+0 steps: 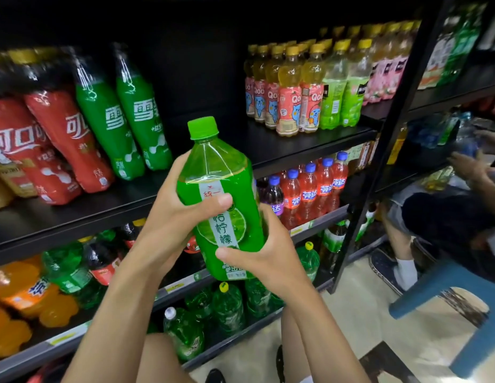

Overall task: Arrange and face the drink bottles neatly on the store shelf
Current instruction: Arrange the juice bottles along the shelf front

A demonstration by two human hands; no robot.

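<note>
Both hands wrapped round big green bottle [221, 200], held in front of shelf [296, 150]: left hand [174, 214] at mid label, right hand [265, 255] lower. Nearly full, so prob heavy; smooth plastic, slippery. Grip body w/ base support.

A blue stool [434, 288] with a worn, scuffed seat is seen at the lower right, set on a pale tiled floor [359, 330]. Behind it a second person [439, 217] is crouched in dark clothing. A white sock [405, 269] and a dark shoe [380, 265] are shown, and one blurred hand [467, 165] is raised.
</note>
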